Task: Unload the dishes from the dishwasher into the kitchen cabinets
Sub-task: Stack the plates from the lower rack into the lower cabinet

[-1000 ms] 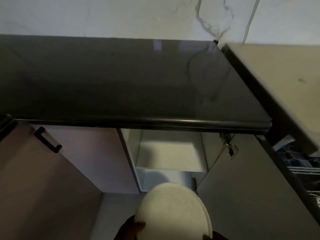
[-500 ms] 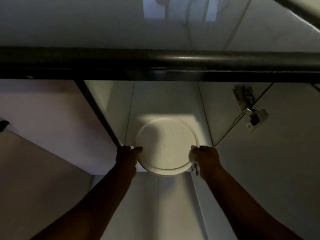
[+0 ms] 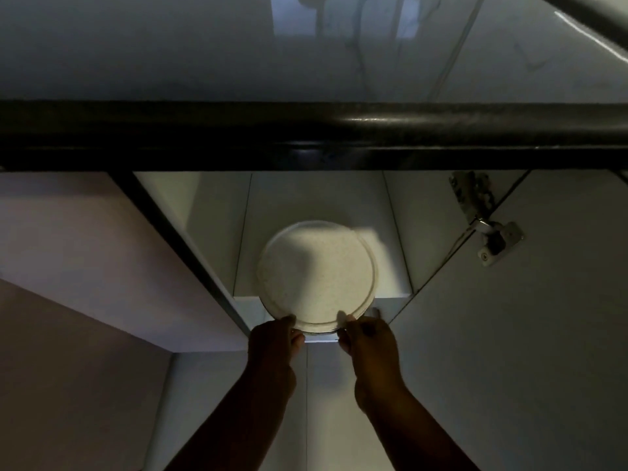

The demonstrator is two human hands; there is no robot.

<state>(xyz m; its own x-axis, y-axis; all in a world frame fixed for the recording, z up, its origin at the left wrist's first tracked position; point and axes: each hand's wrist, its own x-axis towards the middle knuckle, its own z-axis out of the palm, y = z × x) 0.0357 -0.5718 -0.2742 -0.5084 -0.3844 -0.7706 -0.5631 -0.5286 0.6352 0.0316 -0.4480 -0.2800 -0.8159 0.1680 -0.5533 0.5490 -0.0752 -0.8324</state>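
Round, speckled off-white ceramic plate resting half on the white cabinet shelf, near rim pinched by left hand and right hand. Likely rigid, breakable, smooth: hold opposite rim edges.

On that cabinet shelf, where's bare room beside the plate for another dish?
The shelf is bare right of the plate, up to the right wall, and in a thinner strip left of it. Behind the plate is shadowed but looks clear. The front edge is crowded: the left hand and right hand grip the rim there.
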